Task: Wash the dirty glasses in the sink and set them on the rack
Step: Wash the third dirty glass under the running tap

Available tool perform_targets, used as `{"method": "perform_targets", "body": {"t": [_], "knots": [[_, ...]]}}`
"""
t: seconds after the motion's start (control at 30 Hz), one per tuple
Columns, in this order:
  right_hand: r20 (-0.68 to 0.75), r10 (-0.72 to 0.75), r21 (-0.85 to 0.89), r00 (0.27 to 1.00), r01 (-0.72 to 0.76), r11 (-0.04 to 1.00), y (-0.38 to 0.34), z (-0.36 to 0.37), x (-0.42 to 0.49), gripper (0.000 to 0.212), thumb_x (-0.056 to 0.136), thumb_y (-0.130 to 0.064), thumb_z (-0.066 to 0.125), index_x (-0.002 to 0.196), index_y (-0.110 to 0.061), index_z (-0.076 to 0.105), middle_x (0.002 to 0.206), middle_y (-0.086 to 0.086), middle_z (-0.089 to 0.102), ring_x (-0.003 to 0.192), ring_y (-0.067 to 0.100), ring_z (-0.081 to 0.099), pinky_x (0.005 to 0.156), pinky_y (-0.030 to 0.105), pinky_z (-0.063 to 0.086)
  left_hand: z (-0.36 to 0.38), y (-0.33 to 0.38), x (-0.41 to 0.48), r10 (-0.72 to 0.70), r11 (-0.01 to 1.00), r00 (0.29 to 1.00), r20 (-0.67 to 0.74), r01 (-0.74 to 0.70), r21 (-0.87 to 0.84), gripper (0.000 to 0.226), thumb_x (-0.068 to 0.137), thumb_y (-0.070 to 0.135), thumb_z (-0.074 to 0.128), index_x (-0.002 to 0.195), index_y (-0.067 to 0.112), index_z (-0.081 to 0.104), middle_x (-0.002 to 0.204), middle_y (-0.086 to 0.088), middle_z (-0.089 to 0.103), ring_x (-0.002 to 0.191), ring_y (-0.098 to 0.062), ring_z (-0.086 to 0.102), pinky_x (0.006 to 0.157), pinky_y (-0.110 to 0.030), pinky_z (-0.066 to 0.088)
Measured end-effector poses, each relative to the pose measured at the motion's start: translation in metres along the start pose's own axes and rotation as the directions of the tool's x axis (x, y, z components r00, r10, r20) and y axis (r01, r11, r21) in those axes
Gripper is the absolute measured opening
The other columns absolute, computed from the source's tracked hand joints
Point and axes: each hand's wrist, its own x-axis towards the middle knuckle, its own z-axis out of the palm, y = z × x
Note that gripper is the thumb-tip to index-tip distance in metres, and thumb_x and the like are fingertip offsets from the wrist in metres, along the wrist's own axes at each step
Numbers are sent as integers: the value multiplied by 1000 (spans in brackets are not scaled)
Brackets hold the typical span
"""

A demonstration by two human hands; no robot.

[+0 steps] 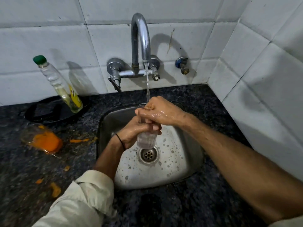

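A clear ribbed glass [146, 140] stands upright over the steel sink [183, 161], under the stream from the running tap [141, 38]. My left hand [131, 133] grips its side from the left. My right hand [157, 112] covers its rim from above, wet, with fingers curled down around the top of the glass. On the counter to the left, a second glass [41, 139] lies on its side, with orange liquid in it and spilled around it.
A clear bottle with a green cap [60, 86] leans on a black round tray [49, 112] at the back left. Orange splashes [55, 189] mark the dark granite counter. White tiled walls close in behind and on the right. Soap bubbles dot the sink around the drain [148, 154].
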Motion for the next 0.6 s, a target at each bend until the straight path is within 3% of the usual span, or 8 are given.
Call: {"method": "perform_targets", "body": {"t": [0.07,0.17,0.2,0.27,0.33,0.4,0.5,0.6], "knots": [[-148,111,28,983,-108,994,-1,9,9,48,95,-43,56,55,-18,66,52,-4,66,51,8,64,66,28,57,13,0,8,37,979,967,-253,16,205,19,80,0,71,98,5,66,87,-11,70,83,-22,68,83,-43,58],[-338,275,-12,900,-296,955,-7,28,19,52,96,-49,52,56,-16,54,55,-3,56,60,20,59,66,30,47,35,-5,21,259,810,747,-612,177,559,32,81,28,73,108,18,60,93,-2,71,82,-17,63,74,-36,55],[-357,260,-82,897,-308,948,-7,30,20,51,97,-48,52,58,-16,52,57,-3,52,62,22,54,64,29,41,36,-8,22,283,817,732,-620,155,556,34,81,33,72,109,19,59,94,0,70,84,-16,65,73,-35,55],[-315,156,-195,936,-224,955,-9,23,15,46,97,-44,52,61,-17,58,60,-1,56,62,21,54,63,29,37,24,-9,23,182,895,826,-533,85,437,35,77,25,79,106,17,61,92,-1,71,89,-17,68,75,-31,59],[-147,39,-164,988,-63,984,-6,8,10,45,95,-43,56,58,-18,64,58,-2,63,56,15,59,60,28,40,5,-7,17,51,977,959,-278,11,215,34,76,6,79,106,7,64,98,-14,71,98,-27,69,87,-34,58],[-39,8,-78,999,-11,997,-7,2,8,43,93,-43,59,58,-20,68,56,-2,66,53,10,62,59,28,49,-4,-3,10,50,998,997,-67,-47,40,30,73,1,76,102,-2,66,95,-22,68,96,-33,67,90,-42,56],[-246,104,-105,964,-133,985,-12,16,14,49,95,-45,55,57,-15,64,60,1,67,61,19,65,69,36,54,11,-2,18,119,944,929,-351,4,331,23,75,12,77,94,8,65,80,-4,69,82,-19,67,70,-22,56],[-370,168,-171,914,-245,954,-17,28,18,47,97,-46,52,61,-17,51,69,1,58,70,26,59,67,32,44,33,-7,25,283,800,723,-630,185,571,27,84,33,68,104,15,60,82,6,65,79,-14,65,68,-32,55]]}}
